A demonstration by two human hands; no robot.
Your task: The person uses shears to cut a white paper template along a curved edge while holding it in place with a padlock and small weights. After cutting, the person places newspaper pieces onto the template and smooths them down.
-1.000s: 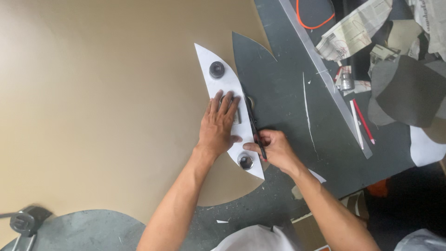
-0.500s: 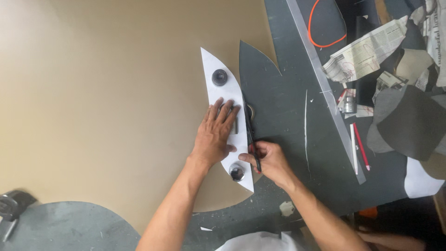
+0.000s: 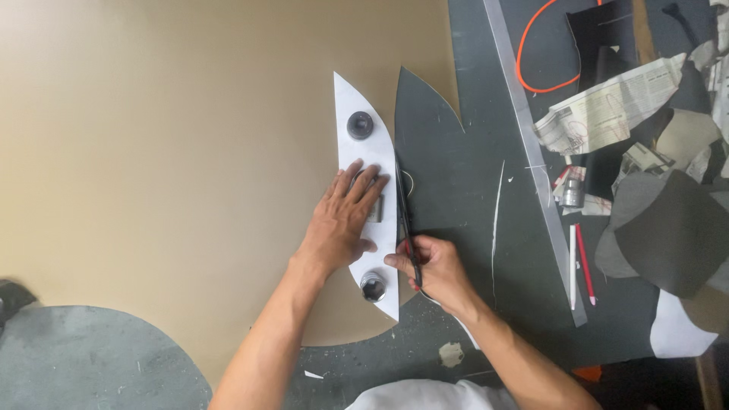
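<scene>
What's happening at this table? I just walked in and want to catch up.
A person presses the left hand flat on a white curved template lying on a tan sheet. The right hand holds a dark cutting tool against the template's right edge. Two round weights sit on the template, one near each end. Paper scraps and a long metal ruler lie to the right.

Dark grey worktable (image 3: 456,152) under even light
</scene>
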